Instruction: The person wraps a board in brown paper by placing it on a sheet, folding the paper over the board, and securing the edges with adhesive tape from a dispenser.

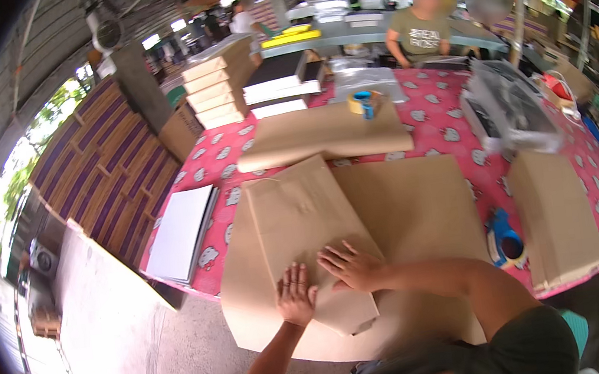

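Note:
My left hand (297, 294) rests flat, fingers spread, on a brown paper package (303, 216) lying slightly slanted in front of me. Just to its right, my right hand (352, 266) presses flat on the same package, its fingers also apart. Neither hand grips anything. Under the package spreads a large sheet of brown wrapping paper (423, 220), whose near part hangs over the table edge toward me. What the package contains is hidden.
On the pink patterned tablecloth (438, 99) lie white boards (182, 235), a brown paper roll (324, 143) bearing tape (361, 101), a blue tape dispenser (502, 238), a brown packet (554, 219) and plastic-wrapped goods (513, 101). Stacked packages (216, 85) and a person (419, 30) are beyond.

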Tool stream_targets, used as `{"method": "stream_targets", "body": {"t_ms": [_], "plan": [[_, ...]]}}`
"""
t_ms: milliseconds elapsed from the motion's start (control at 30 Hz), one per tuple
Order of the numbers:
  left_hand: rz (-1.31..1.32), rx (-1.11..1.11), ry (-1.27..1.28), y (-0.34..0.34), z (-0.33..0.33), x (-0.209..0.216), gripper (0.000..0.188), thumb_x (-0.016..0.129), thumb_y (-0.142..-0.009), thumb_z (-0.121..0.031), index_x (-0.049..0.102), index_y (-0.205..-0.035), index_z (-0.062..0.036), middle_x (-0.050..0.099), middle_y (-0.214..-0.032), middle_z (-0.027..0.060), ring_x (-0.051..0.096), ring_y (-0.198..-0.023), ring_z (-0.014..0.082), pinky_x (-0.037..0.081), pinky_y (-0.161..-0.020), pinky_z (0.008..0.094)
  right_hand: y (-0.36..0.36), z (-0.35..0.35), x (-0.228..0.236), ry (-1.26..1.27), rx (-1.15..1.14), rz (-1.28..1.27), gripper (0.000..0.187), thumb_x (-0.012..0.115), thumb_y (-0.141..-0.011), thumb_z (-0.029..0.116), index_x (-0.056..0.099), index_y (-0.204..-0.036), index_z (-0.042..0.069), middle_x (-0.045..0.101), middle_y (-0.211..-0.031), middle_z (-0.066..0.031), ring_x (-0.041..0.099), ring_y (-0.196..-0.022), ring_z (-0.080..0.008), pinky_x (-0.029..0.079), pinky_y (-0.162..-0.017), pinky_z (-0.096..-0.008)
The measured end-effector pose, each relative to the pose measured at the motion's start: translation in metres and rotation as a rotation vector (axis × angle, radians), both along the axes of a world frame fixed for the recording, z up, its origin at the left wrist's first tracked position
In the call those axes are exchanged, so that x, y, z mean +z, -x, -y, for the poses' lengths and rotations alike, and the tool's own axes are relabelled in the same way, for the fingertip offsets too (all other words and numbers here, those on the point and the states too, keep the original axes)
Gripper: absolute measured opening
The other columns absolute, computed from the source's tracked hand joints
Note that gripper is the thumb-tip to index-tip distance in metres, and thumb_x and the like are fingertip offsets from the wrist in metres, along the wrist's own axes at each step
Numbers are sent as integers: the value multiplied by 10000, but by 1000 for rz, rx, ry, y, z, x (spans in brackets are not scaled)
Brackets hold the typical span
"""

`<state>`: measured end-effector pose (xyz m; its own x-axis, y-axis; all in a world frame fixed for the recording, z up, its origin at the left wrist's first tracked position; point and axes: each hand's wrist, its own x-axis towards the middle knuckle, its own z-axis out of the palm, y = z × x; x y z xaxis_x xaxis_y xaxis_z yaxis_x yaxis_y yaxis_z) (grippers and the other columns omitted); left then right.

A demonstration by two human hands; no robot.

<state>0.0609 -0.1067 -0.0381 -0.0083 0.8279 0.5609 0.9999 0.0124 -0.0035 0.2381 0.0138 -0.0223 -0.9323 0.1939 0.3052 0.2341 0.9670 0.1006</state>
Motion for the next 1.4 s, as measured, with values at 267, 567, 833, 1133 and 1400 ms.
{"method": "stream_targets", "body": {"t_ms": [267, 567, 833, 1133, 1400], "plan": [[4, -74, 109, 10, 3, -8, 686, 474, -786, -551, 379, -1310, -117, 393, -1330, 150, 419, -1187, 320, 319, -958, 494, -1, -1, 8, 154, -44, -52, 825, 544, -748, 513, 265, -1337, 8, 288, -1382, -183, 290, -1273, -322, 290, -983, -492], [142, -6, 393, 13, 16, 14, 904, 640, -673, -488, 209, -1389, -145, 148, -1438, 178, 167, -1319, 358, 186, -1005, 585, 4, 3, 29, 249, -254, 132, 1011, 691, -627, 490, 195, -1353, -7, 167, -1412, -228, 204, -1304, -353, 187, -1038, -519], [87, 21, 616, -1, -19, 42, 1079, 722, -576, -514, 138, -1399, -132, 84, -1443, 185, 71, -1332, 370, 42, -989, 655, 4, 6, 15, 270, -259, 32, 1001, 721, -613, 446, 206, -1356, 15, 196, -1407, -206, 203, -1308, -339, 191, -1036, -518], [49, 115, 667, -12, -19, 51, 1080, 701, -593, -525, 95, -1410, -163, 61, -1453, 177, 58, -1337, 372, 75, -986, 658, 0, 10, 29, 209, -299, 120, 980, 742, -574, 374, 247, -1358, 58, 201, -1412, -199, 231, -1299, -325, 212, -1028, -504], [62, 73, 648, -7, -19, 50, 1072, 699, -609, -497, 88, -1407, -125, 65, -1444, 203, 44, -1332, 392, 81, -987, 655, 3, 7, 23, 246, -281, 77, 963, 737, -583, 331, 238, -1364, 68, 209, -1409, -199, 237, -1296, -331, 213, -1026, -511]]}}
